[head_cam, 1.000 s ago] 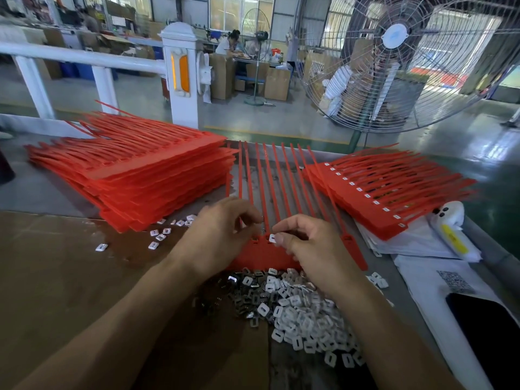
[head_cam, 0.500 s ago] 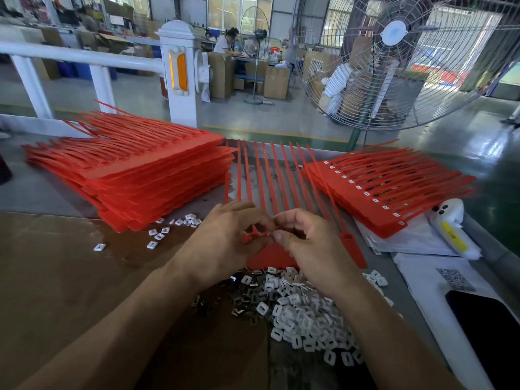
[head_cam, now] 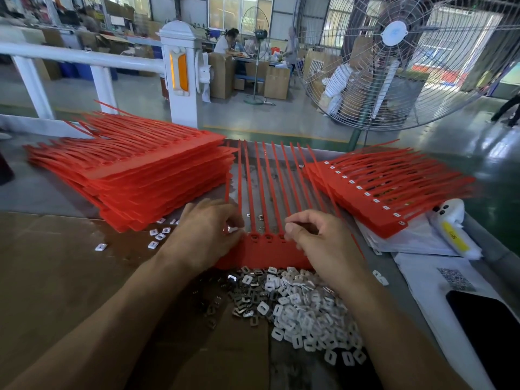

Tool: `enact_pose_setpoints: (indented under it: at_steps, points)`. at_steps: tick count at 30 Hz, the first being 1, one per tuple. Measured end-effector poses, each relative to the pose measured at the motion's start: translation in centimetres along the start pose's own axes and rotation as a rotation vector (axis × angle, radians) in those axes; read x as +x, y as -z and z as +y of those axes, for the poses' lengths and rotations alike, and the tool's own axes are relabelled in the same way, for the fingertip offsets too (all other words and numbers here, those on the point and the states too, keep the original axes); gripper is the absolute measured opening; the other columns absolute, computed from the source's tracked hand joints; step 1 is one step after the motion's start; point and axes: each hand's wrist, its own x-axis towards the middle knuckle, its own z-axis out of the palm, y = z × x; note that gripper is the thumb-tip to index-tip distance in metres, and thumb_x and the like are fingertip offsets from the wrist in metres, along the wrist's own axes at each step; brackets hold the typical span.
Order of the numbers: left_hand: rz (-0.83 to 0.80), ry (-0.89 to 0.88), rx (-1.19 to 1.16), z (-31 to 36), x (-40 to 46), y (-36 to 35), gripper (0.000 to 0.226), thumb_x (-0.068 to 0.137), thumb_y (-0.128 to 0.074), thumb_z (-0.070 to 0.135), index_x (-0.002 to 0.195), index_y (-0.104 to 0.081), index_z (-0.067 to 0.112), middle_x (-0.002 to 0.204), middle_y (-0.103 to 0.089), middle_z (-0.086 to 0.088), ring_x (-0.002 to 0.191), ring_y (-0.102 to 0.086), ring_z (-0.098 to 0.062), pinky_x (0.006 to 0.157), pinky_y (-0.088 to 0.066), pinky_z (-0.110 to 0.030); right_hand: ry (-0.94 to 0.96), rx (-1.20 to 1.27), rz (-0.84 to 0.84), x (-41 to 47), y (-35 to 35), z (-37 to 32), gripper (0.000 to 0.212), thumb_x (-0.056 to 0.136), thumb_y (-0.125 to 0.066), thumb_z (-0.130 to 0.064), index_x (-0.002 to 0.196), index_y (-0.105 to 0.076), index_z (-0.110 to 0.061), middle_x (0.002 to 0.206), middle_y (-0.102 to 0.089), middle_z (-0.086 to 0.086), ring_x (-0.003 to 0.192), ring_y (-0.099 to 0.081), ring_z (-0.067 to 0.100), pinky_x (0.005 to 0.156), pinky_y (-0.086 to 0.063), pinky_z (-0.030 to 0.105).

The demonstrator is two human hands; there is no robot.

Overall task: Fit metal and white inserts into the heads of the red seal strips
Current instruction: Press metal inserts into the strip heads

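A sheet of red seal strips [head_cam: 264, 253] lies flat in front of me, heads toward me and tails pointing away. My left hand [head_cam: 205, 235] is at the sheet's left end and pinches a shiny metal insert [head_cam: 232, 229] at the leftmost head. My right hand [head_cam: 320, 243] rests on the right part of the heads with fingers curled and thumb tip near the forefinger. I see nothing between them. Dark metal inserts [head_cam: 239, 296] and white inserts [head_cam: 306, 316] lie heaped just below the sheet.
A tall stack of red strip sheets [head_cam: 135, 175] sits at the left. A lower stack with white inserts fitted [head_cam: 380, 192] is at the right. A few white inserts [head_cam: 157, 237] lie loose. White bags and a dark phone [head_cam: 489, 327] occupy the right edge. A large fan [head_cam: 394, 60] stands beyond.
The hands have parted: my left went to the sheet's left end and my right to its right side. The lifted strip end lies flat again.
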Motion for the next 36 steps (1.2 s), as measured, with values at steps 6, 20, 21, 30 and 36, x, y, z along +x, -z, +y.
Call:
enact_pose_setpoints:
  at_steps: [6,20,21,30,36]
  points:
    - [-0.043,0.067,0.032,-0.1,0.0,-0.2,0.008,0.090,-0.070,0.044,0.094,-0.069,0.038,0.098,-0.058,0.019,0.108,-0.049,-0.010,0.089,-0.028,-0.034,-0.007,-0.070,-0.059,0.0,-0.1,0.1,0.007,0.098,-0.066,-0.036,0.094,-0.072,-0.038,0.089,-0.072,-0.023,0.082,-0.066,-0.008,0.072,-0.047,0.019]
    - [-0.098,0.118,0.005,0.8,0.1,1.1,0.021,0.094,-0.067,0.020,0.102,-0.079,0.035,0.110,-0.074,0.014,0.112,-0.063,-0.012,0.104,-0.045,-0.039,0.012,-0.102,-0.022,0.2,0.9,0.4,0.009,0.098,-0.066,-0.038,0.092,-0.073,-0.037,0.084,-0.073,-0.024,0.076,-0.065,-0.010,0.069,-0.043,0.021]
    - [-0.094,0.112,0.010,0.8,0.1,1.1,0.021,0.094,-0.067,0.021,0.102,-0.079,0.036,0.110,-0.074,0.014,0.112,-0.063,-0.012,0.104,-0.045,-0.039,0.013,-0.103,-0.020,0.2,1.0,0.4,0.009,0.097,-0.066,-0.038,0.092,-0.073,-0.037,0.084,-0.073,-0.024,0.075,-0.065,-0.009,0.068,-0.044,0.021]
    - [-0.168,-0.019,0.113,0.8,0.0,1.1,0.026,0.095,-0.060,0.023,0.110,-0.075,0.039,0.113,-0.070,0.018,0.115,-0.058,-0.010,0.105,-0.039,-0.039,0.034,-0.109,-0.059,0.2,1.4,0.3,0.008,0.096,-0.068,-0.037,0.089,-0.074,-0.037,0.085,-0.074,-0.021,0.076,-0.066,-0.007,0.069,-0.044,0.020]
    - [-0.314,-0.053,0.262,1.4,0.0,1.5,0.056,0.090,-0.053,0.010,0.135,-0.060,0.044,0.132,-0.056,0.019,0.130,-0.038,-0.011,0.103,-0.025,-0.035,0.048,-0.265,-0.315,0.0,0.8,-0.1,0.005,0.088,-0.079,-0.038,0.085,-0.075,-0.036,0.083,-0.073,-0.020,0.072,-0.069,-0.001,0.062,-0.049,0.018]
